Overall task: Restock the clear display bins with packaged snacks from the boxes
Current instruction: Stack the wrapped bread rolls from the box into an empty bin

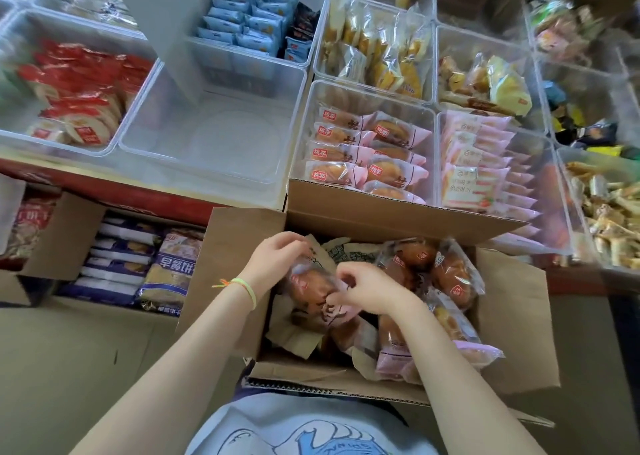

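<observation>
Two hands, the left [273, 260] and the right [363, 286], are in view. Two open cardboard boxes show: one [512, 316] of pink-wrapped buns, one [62, 233] of blue-and-white packs. In the bun bin [308, 115], about nine buns [367, 153] can be counted, in two rows. One bin [145, 122] holds nothing. At least nine more clear bins hold snacks; the farther ones blur together.

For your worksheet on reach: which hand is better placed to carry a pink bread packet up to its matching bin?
Probably the right hand: it pinches a bread packet, and the pink-packet bin lies up on its side.
</observation>
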Demonstrator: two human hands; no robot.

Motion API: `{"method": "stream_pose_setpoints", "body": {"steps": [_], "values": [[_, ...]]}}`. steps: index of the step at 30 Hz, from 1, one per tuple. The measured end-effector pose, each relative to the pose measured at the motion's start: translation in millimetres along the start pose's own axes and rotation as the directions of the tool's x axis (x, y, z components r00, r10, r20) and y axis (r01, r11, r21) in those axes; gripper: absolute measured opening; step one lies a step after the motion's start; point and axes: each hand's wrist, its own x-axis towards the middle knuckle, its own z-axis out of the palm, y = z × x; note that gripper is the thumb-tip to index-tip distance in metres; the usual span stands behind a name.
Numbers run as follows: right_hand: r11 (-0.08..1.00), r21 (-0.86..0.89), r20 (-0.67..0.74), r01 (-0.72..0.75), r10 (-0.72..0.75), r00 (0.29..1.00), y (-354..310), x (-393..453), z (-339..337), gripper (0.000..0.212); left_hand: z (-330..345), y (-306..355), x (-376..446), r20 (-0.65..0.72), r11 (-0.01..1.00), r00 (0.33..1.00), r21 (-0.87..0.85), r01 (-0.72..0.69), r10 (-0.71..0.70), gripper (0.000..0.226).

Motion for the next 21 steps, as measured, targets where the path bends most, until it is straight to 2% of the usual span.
{"method": "stream_pose_setpoints", "body": {"steps": [2, 4, 7, 10, 12, 14, 16, 18, 21], "values": [[0.992, 0.126, -0.033, 0.029, -0.025, 0.999, 7, -11, -13, 0.034, -1, 4, 1, 0.010, 0.996, 1.000, -0.087, 0.001, 0.000, 0.032], [0.966, 0.247, -0.046, 0.069, -0.060, 0.997, 11, -24, -25, 0.033, 0, 9, 0, 0.092, 0.994, 0.996, -0.111, 0.009, 0.001, 0.034], [0.900, 0.414, -0.065, 0.135, -0.119, 0.991, 15, -39, -39, 0.038, 2, 22, 1, 0.182, 1.000, 0.983, -0.025, 0.005, -0.001, 0.024], [0.788, 0.593, -0.090, 0.167, -0.141, 0.986, 19, -46, -44, 0.056, 7, 39, 1, 0.237, 1.000, 0.971, -0.003, 0.026, -0.025, 0.025], [0.767, 0.610, -0.121, 0.197, -0.156, 0.980, 22, -52, -48, 0.057, 10, 49, 0, 0.235, 1.000, 0.972, -0.029, -0.003, 0.010, 0.026], [0.794, 0.572, -0.130, 0.204, -0.158, 0.979, 24, -62, -56, 0.049, 12, 58, -3, 0.212, 0.993, 0.974, -0.111, -0.051, 0.073, 0.019], [0.832, 0.528, -0.075, 0.172, -0.156, 0.985, 26, -73, -69, 0.046, 13, 69, -9, 0.183, 0.980, 0.969, -0.137, -0.143, 0.167, 0.011], [0.864, 0.484, -0.025, 0.140, -0.147, 0.989, 21, -85, -83, 0.045, 17, 82, -13, 0.160, 0.946, 0.933, -0.101, -0.308, 0.321, 0.009], [0.866, 0.479, -0.054, 0.144, -0.135, 0.989, -1, -92, -101, 0.055, 32, 107, -15, 0.096, 0.816, 0.811, -0.020, -0.578, 0.577, 0.011]]}}
